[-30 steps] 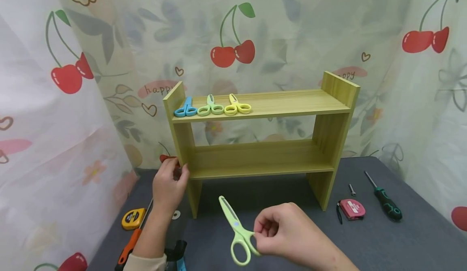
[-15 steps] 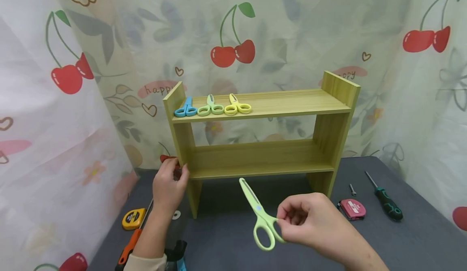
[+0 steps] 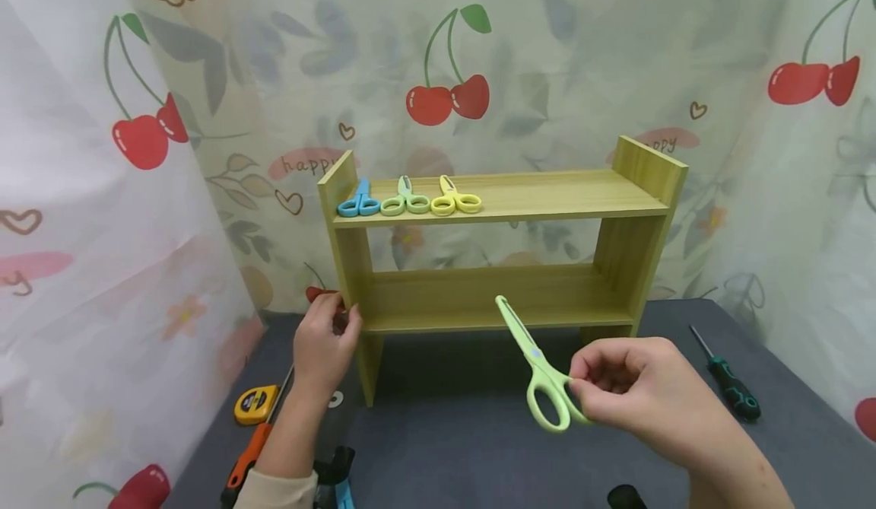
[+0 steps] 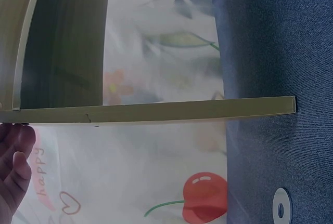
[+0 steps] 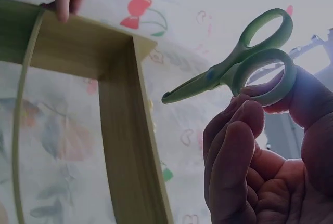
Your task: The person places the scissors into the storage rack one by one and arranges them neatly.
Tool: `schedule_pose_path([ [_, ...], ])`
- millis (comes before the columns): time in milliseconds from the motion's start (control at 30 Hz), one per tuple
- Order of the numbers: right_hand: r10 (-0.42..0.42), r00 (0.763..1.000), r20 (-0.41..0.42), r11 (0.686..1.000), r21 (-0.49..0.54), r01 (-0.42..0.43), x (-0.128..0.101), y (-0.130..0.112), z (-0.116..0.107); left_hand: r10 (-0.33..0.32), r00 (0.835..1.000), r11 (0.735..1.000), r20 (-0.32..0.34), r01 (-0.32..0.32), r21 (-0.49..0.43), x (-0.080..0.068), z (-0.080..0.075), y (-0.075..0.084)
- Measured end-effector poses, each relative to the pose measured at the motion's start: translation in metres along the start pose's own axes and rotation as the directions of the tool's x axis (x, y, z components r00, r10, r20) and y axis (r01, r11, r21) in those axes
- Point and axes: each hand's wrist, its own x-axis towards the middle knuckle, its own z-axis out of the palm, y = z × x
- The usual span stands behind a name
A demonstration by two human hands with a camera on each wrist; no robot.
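Note:
A two-tier wooden shelf [image 3: 438,296] stands on the grey table. My left hand [image 3: 325,345] grips its left side panel at the height of the lower board; in the left wrist view its fingertips [image 4: 23,138] press against the panel's outer face. My right hand [image 3: 643,387] pinches one handle loop of pale green scissors [image 3: 537,357], held up in front of the shelf with closed blades pointing up and left. On the top board, at the left end, lie blue scissors [image 3: 363,198], green scissors [image 3: 405,188] and yellow scissors [image 3: 449,191] in a row.
At left lie a yellow tape measure [image 3: 256,405], an orange-handled screwdriver [image 3: 251,448] and a white washer [image 3: 335,399]. A red object [image 3: 318,293] shows behind my left hand. A green-and-black screwdriver [image 3: 734,389] lies at right; a black object [image 3: 624,497] shows at the bottom edge.
My right hand has carried the green scissors up and to the right; it now hides the pink tape measure. The left hand keeps its place on the panel. The head view has shifted slightly.

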Motion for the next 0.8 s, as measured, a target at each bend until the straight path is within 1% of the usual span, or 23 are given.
schedule_pose_path([
  [200,0.006,0.999,-0.050,0.998,-0.057,-0.008,0.003,-0.004,-0.020,-0.007,1.000,1.000,-0.001,0.007,-0.001,-0.003,0.002,0.000],
  [367,0.023,0.996,-0.091,0.996,-0.081,-0.031,0.006,-0.008,-0.035,-0.011,1.000,1.000,0.006,0.011,0.000,-0.003,0.001,0.001],
  [500,-0.014,0.993,-0.117,0.995,-0.099,0.003,0.009,-0.009,-0.045,-0.012,1.000,1.000,0.011,0.012,-0.003,-0.002,0.000,0.001],
  [600,-0.026,0.991,-0.135,0.995,-0.095,0.014,0.013,-0.010,-0.050,-0.010,1.000,1.000,0.010,0.010,-0.001,-0.001,0.000,0.001],
  [800,-0.054,0.983,-0.174,0.990,-0.136,0.030,0.025,-0.020,-0.061,-0.005,1.000,1.000,0.007,0.005,0.006,0.000,0.000,0.000],
])
